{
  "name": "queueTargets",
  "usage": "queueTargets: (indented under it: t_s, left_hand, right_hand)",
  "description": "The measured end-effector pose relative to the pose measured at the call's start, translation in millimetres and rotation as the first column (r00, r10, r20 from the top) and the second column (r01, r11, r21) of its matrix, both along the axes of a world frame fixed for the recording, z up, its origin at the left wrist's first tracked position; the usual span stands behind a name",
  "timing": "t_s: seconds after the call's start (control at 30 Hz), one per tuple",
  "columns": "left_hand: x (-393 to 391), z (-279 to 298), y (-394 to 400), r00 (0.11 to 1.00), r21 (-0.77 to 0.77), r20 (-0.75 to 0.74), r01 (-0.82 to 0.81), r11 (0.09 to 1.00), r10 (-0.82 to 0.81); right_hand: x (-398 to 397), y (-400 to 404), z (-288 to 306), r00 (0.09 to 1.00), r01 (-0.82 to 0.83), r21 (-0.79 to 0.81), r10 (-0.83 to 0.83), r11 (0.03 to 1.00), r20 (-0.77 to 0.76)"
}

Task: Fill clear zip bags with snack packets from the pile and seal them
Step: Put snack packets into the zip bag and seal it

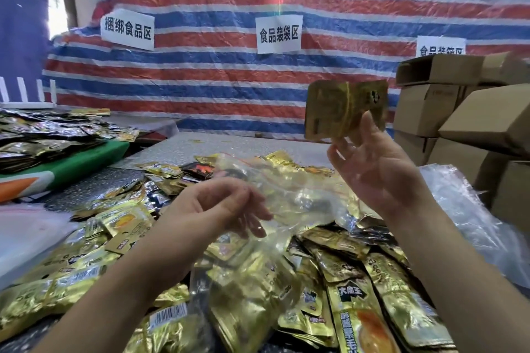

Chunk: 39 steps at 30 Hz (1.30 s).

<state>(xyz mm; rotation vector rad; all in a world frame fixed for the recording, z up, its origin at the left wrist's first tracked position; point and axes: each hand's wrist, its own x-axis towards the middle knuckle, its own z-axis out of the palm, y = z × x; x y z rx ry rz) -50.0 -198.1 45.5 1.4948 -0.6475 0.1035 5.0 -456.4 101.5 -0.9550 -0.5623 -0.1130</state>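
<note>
Item: gold snack packets (345,110), held aloft in your right hand (378,169). Grip: fingertips pinch the lower edge, palm turned toward you, long axis roughly level. Item: clear zip bag (289,192), held by your left hand (218,203), fingers curled round its near edge, above the pile (329,281) on the counter (200,143). Relation: the bag lies down-left of the packets; your right hand is nearer. I cannot tell whether the bag's mouth is open.

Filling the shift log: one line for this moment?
left hand: holds clear zip bag | right hand: lifts gold packets | bag unsealed
</note>
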Motion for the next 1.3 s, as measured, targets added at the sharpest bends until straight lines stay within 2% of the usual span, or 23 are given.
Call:
queueTargets:
  t_s: [0.1, 0.23, 0.43, 0.63, 0.8, 1.03, 1.2, 1.3]
  left_hand:
    - [2, 0, -2, 0.999, -0.053, 0.019, -0.026, 0.998, 0.027]
    - [6, -3, -2, 0.996, -0.059, 0.025, -0.084, 0.995, 0.085]
    - [4, -2, -4, 0.987, -0.043, 0.074, -0.137, 0.990, 0.140]
    - [3, -1, -5, 0.976, -0.068, 0.081, -0.196, 0.978, 0.201]
    - [3, -2, -6, 0.972, -0.116, 0.051, -0.224, 0.968, 0.231]
    - [1, -2, -8, 0.967, -0.048, -0.014, -0.255, 0.966, 0.254]
    - [-3, 0, -13, 0.976, -0.004, -0.054, -0.214, 0.977, 0.213]
    - [-3, -1, -15, 0.970, 0.013, -0.063, -0.235, 0.972, 0.236]
  right_hand:
    - [-9, 4, 9, 0.994, 0.007, -0.163, 0.012, 0.987, 0.113]
    - [-14, 14, 8, 0.974, 0.189, -0.318, -0.137, 0.929, 0.179]
    - [-6, 17, -1, 0.957, 0.279, -0.310, -0.239, 0.909, 0.162]
    - [-3, 18, -4, 0.986, 0.152, -0.396, -0.112, 0.906, 0.123]
    - [-5, 16, -6, 0.991, 0.111, -0.534, -0.052, 0.838, 0.124]
    - [-9, 19, -8, 0.995, -0.001, -0.614, 0.064, 0.789, 0.081]
    - [-17, 27, -6, 0.989, 0.030, -0.778, 0.094, 0.627, 0.114]
    - [-21, 32, -5, 0.978, 0.146, -0.836, 0.051, 0.529, 0.204]
